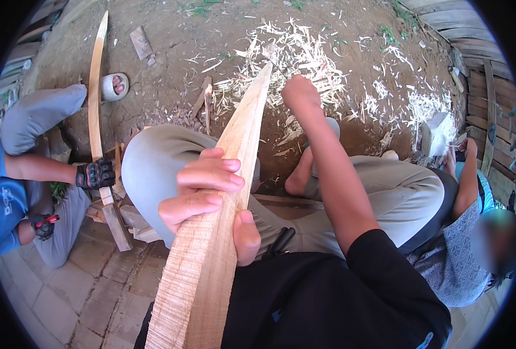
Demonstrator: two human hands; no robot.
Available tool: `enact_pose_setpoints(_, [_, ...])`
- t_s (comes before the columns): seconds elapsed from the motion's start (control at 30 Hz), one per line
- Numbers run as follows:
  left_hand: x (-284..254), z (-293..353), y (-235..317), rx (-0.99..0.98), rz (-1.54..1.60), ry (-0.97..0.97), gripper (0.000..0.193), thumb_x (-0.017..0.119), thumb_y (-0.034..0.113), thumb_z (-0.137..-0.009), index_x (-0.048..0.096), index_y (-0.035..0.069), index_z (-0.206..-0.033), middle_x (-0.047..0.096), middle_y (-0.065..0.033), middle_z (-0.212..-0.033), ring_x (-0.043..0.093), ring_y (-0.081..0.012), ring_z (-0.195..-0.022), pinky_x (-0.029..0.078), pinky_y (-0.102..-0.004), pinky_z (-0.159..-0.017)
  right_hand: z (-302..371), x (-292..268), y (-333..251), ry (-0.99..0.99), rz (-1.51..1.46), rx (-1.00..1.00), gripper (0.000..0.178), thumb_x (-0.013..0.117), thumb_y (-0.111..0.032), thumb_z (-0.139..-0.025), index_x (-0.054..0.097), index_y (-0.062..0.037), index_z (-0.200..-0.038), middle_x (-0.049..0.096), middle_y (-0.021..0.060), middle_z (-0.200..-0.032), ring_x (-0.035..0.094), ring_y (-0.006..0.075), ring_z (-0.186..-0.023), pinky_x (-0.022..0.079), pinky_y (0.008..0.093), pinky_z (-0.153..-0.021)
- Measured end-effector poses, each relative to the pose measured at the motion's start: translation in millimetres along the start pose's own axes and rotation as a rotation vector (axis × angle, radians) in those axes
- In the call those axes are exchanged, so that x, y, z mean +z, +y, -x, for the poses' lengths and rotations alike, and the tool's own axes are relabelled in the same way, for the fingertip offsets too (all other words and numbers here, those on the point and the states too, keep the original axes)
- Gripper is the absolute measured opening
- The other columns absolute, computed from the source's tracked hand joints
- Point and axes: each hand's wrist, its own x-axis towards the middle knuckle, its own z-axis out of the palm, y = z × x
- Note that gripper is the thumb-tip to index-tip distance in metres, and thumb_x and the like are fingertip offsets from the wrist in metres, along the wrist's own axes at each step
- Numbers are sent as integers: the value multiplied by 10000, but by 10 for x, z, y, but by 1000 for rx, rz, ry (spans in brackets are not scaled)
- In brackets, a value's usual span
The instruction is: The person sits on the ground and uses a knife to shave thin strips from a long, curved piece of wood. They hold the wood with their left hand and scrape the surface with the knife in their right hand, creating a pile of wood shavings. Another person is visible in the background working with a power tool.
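A long piece of pale wood (211, 215) runs from the lower edge up to a point, rough and ridged at its near end and smoothly cut toward the tip. My left hand (205, 198) is closed round its middle, fingers over the left face and thumb on the right side. My right hand (301, 96), beside the wood's tip with the arm stretched out, is closed in a fist. What it holds, if anything, is hidden. A heap of wood shavings (304, 52) lies on the ground beyond the tip.
To my left, a person's gloved hand (95, 173) grips a long pointed wooden strip (95, 99); their other glove (44, 225) holds something red. To my right, another person's hands (461, 154) are near a pale block (438, 134). A wood scrap (141, 42) lies on the dirt.
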Motion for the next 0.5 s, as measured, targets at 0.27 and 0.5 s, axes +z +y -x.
enact_pose_setpoints(0.27, [-57, -325, 22, 266, 105, 262, 405, 747, 114, -791, 486, 51, -1095, 589, -142, -950, 580, -273, -895, 462, -472, -871, -626, 385, -315, 53, -101, -207, 317, 570, -200, -911, 662, -21, -1155, 650, 224, -1207, 632, 377, -1112, 522, 474, -905])
enact_pose_setpoints(0.5, [306, 162, -61, 207, 296, 267, 261, 621, 67, -875, 492, 11, -1095, 590, -199, -1035, 584, -330, -1012, 403, -495, -961, -627, 511, 835, 100, 174, -259, 280, 513, -163, -934, 658, 32, -1072, 627, 281, -1102, 652, 435, -1002, 533, 489, -880])
